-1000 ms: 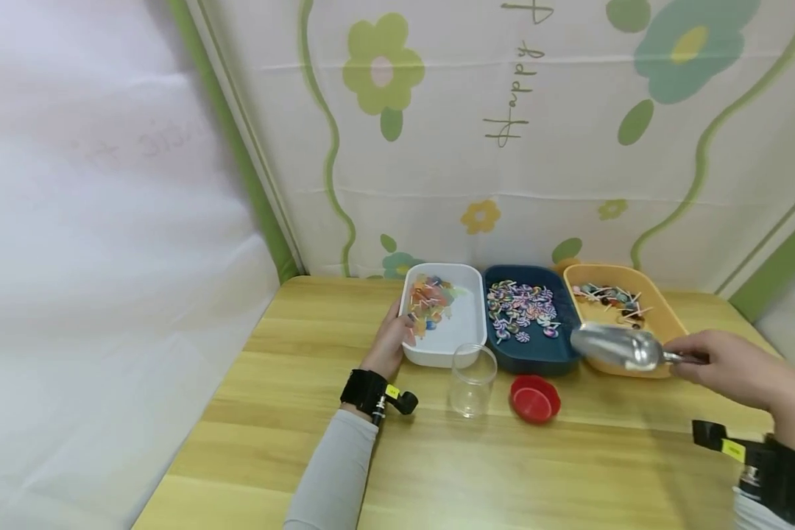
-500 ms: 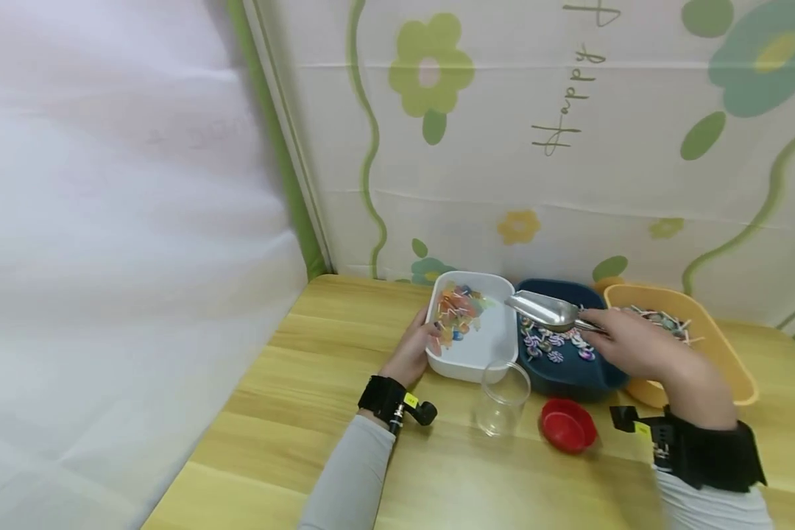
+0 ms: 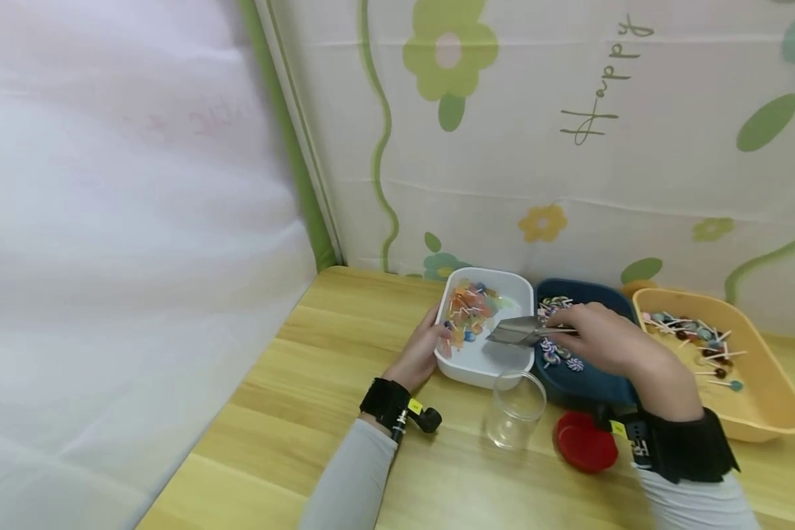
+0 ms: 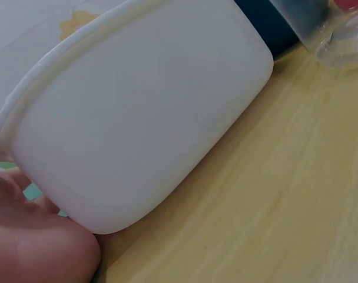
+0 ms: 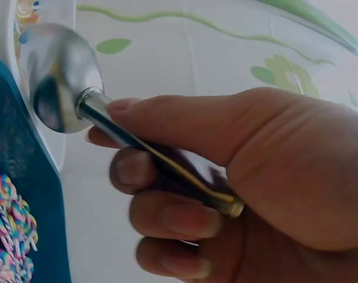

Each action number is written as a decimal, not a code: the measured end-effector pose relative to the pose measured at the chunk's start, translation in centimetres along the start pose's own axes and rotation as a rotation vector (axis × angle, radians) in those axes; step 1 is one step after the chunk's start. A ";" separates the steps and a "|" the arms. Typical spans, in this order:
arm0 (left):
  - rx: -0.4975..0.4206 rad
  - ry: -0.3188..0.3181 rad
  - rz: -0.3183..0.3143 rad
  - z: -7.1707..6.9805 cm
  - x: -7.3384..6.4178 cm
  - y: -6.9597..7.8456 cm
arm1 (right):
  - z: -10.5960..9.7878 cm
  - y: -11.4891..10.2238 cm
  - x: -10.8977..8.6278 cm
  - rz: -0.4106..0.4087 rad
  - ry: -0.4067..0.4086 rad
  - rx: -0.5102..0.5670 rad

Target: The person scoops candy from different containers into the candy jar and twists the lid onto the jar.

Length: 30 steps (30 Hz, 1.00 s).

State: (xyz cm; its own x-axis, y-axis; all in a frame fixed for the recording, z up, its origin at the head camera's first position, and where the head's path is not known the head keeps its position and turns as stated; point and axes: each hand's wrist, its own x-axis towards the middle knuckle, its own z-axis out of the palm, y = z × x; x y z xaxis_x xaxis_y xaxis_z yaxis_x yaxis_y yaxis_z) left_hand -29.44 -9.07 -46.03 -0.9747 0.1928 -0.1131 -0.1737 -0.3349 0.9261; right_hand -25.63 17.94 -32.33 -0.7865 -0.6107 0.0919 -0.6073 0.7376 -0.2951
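Observation:
My left hand (image 3: 420, 352) grips the left rim of a white tray (image 3: 483, 375), thumb over the edge; the left wrist view shows the tray's outer wall (image 4: 138, 118) beside it. Gummy-looking translucent pieces with white sticks (image 3: 467, 309) lie in the tray's left part. My right hand (image 3: 599, 335) holds a metal scoop (image 3: 515, 331) by its handle, fingers curled round it in the right wrist view. The scoop's blade tilts down inside the right part of the white tray. Beneath the right hand is a navy tray (image 3: 570, 383) of swirl lollipop pieces (image 5: 11, 230), partly hidden.
A yellow tray (image 3: 778, 397) with several small lollipops stands at the right. In front of the trays, a clear plastic cup (image 3: 517, 408) stands on the wooden table (image 3: 271, 412), with a red dish (image 3: 586, 443) beside it. A printed curtain (image 3: 477, 184) hangs behind.
My right hand has carried the scoop leftward from over the yellow tray, across the navy tray, and down into the white tray. The left hand keeps its hold. The head view has shifted right.

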 end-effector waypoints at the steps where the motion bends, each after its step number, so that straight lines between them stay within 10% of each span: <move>1: -0.002 -0.005 0.006 -0.1 0.0 0.1 | 0.1 -0.2 0.2 -0.003 0.003 -0.002; 30: 0.002 -0.051 0.056 -0.1 0.1 0.2 | 6.6 -0.8 3.9 -0.002 0.005 -0.092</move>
State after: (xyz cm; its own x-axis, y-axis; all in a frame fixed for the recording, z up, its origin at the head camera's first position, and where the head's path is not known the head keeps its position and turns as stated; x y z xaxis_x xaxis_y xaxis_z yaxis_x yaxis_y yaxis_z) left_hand -29.58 -9.24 -45.92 -0.9744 0.2205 -0.0428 -0.1190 -0.3450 0.9310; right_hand -27.50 13.12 -37.99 -0.7859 -0.6106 0.0973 -0.6161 0.7600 -0.2068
